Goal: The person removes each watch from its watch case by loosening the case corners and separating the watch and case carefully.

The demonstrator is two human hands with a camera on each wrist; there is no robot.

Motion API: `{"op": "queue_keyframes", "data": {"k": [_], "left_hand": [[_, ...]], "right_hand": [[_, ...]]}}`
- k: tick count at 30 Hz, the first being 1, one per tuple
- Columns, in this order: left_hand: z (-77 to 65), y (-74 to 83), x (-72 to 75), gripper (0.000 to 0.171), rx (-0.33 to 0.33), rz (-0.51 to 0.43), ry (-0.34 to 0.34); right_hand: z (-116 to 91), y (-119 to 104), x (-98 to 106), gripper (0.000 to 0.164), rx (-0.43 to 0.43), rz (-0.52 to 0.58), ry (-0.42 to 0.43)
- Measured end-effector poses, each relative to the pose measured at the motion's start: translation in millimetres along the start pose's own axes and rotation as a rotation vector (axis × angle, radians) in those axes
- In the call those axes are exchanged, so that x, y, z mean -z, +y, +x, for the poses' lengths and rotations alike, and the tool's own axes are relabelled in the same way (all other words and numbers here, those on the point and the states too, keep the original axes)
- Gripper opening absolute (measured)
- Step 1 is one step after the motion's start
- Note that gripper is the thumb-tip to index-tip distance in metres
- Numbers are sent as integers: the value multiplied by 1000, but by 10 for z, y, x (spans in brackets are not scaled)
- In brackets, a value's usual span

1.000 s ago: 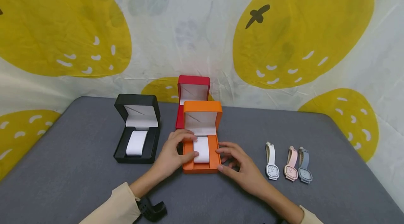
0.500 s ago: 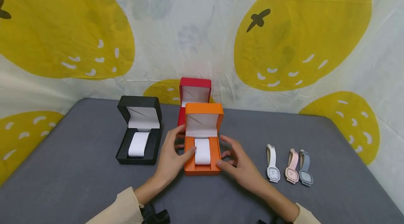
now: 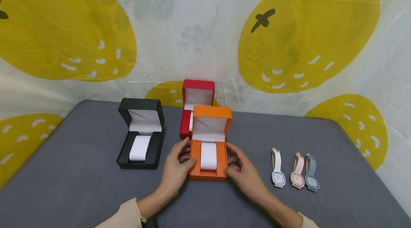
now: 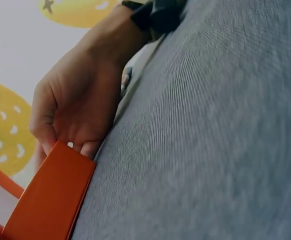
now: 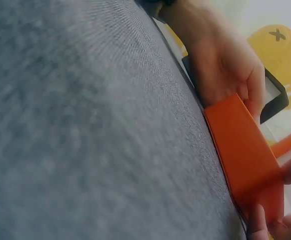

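An orange watch box stands on the table with its lid raised and a white cushion inside. My left hand holds its left side, thumb near the front rim and fingers down the outer wall. From the right, my right hand grips the opposite side. The left wrist view shows the right hand across from the box wall; the right wrist view shows the left hand at the far end. Behind the orange box, a red watch box stands open, partly hidden.
To the left, an open black watch box holds a white cushion. On the right lie a white watch, a pink watch and a grey-blue watch. A patterned cloth hangs behind the grey table.
My left hand has moved from the cushion and near rim to the box's outer left side. The orange box has shifted slightly right, showing more of the red box behind.
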State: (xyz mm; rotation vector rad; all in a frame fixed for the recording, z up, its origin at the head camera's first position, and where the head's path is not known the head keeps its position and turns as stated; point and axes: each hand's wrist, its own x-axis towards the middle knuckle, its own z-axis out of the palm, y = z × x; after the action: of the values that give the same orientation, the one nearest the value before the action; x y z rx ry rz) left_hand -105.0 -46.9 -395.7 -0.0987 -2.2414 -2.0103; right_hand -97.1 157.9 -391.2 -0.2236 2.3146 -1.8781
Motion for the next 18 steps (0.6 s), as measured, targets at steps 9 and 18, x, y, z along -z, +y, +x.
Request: {"op": "queue_keyframes", "data": {"k": [9, 18], "left_hand": [[-21, 61, -117, 50, 88, -144, -11], [71, 143, -291, 46, 108, -145, -55]], "right_hand": [[-54, -47, 135, 66, 18, -101, 36], [-93, -50, 267, 68, 60, -76, 104]]}}
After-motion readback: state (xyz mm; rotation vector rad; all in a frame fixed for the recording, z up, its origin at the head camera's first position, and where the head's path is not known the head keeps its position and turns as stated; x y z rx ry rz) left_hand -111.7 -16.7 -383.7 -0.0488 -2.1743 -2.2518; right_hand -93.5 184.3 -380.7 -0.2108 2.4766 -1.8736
